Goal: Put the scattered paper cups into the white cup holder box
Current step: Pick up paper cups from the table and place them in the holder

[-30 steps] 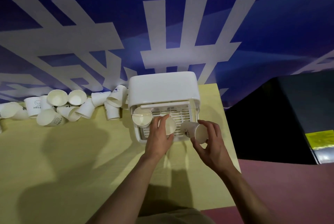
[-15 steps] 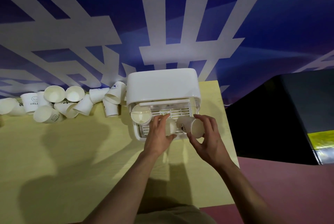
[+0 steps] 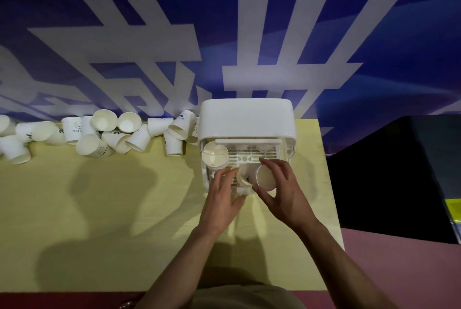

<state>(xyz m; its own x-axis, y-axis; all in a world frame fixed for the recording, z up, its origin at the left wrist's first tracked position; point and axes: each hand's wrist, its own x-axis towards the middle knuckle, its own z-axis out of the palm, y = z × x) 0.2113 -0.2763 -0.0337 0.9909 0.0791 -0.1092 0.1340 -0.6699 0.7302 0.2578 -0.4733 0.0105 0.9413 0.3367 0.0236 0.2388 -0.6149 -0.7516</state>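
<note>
As right hand (image 3: 279,192) fingers grip paper cup (image 3: 265,178), axis horiz., mouth toward camera

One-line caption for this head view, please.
Right hand tips a paper cup into the white cup holder box while left hand steadies another; loose cups wait left.

Head view, sole camera: sitting on the person's head, looking forward and steeply down, wide-angle lens bending straight edges. Framing the yellow table (image 3: 74,221) across the lower half, a blue banner (image 3: 374,34) filling the 12 o'clock band, and dark floor toward 3 o'clock. Both forearms are entering from 6 o'clock at close range. No second view is sharing the scene.
</note>
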